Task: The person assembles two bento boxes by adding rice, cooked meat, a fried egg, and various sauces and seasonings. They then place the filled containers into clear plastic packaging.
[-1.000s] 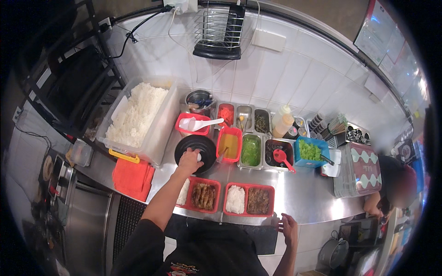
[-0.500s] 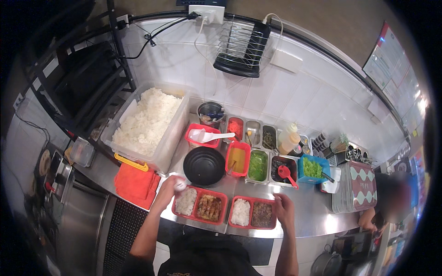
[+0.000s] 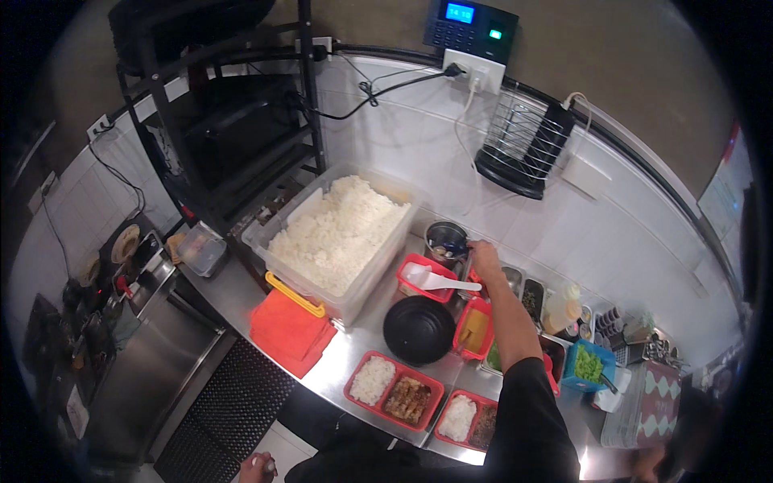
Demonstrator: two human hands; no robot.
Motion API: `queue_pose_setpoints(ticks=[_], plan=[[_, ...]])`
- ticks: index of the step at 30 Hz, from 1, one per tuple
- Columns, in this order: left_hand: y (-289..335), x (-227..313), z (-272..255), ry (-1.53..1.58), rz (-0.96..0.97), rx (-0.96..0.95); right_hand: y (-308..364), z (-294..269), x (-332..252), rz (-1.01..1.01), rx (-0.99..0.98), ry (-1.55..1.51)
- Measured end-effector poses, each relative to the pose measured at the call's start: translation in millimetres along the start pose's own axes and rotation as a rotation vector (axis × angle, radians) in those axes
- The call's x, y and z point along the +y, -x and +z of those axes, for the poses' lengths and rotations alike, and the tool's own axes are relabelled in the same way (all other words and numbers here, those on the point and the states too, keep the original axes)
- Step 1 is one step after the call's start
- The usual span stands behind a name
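Note:
My right hand (image 3: 485, 259) reaches out over the counter to a dark metal pot (image 3: 444, 241) that has utensils in it. Its fingers are closed at the end of a blue-handled utensil (image 3: 457, 246) in the pot. Low at the picture's bottom edge, away from the counter, my left hand (image 3: 258, 468) is curled. A small pale thing shows at its fingers, too little to name. Two red two-part trays lie on the counter: one (image 3: 352, 390) with white rice and browned meat, the other (image 3: 440, 435) with rice and dark minced food, partly covered by my right arm.
A big clear tub of rice (image 3: 346, 229) stands beside an orange cloth (image 3: 290, 332). Nearby are a black bowl (image 3: 418, 331), a red tub with a white paddle (image 3: 435, 279), a red tub of yellow liquid (image 3: 475, 332), a blue lettuce bin (image 3: 588, 366) and stacked trays (image 3: 644, 406).
My right hand has gone from the right tray up to the pot. My left hand has left the left tray and dropped to the bottom edge. The view has swung left.

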State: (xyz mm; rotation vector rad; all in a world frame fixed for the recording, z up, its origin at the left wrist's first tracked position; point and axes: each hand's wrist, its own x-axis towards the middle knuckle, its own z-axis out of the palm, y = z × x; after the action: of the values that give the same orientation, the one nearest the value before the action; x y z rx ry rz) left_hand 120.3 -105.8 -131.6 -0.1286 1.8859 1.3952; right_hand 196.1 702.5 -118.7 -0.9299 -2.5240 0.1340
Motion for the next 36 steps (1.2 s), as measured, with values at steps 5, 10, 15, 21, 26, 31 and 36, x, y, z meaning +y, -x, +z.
queue_pose_setpoints(ticks=[5,10,15,21,26,31,36], plan=[[34,13,17,-0.063,0.044,0.017,-29,-28,-24,-0.08,0.048,-0.003],[-14,3,19,-0.011,-0.149,-0.014,-22,-119,-60,-0.109,0.179,-0.091],[-30,39,49,-0.067,-0.109,-0.1,22,-149,-48,-0.073,0.33,-0.134],[-33,58,76,-0.114,-0.052,-0.227,69,-134,-42,-0.096,0.369,-0.178],[-25,81,98,-0.14,-0.003,-0.296,95,-149,-46,0.09,0.356,-0.2],[-21,89,118,0.104,0.107,-0.444,185,-165,-17,0.68,0.487,-1.376],[-28,113,168,0.259,0.03,-0.634,360,-200,-37,0.867,0.31,-1.903]])
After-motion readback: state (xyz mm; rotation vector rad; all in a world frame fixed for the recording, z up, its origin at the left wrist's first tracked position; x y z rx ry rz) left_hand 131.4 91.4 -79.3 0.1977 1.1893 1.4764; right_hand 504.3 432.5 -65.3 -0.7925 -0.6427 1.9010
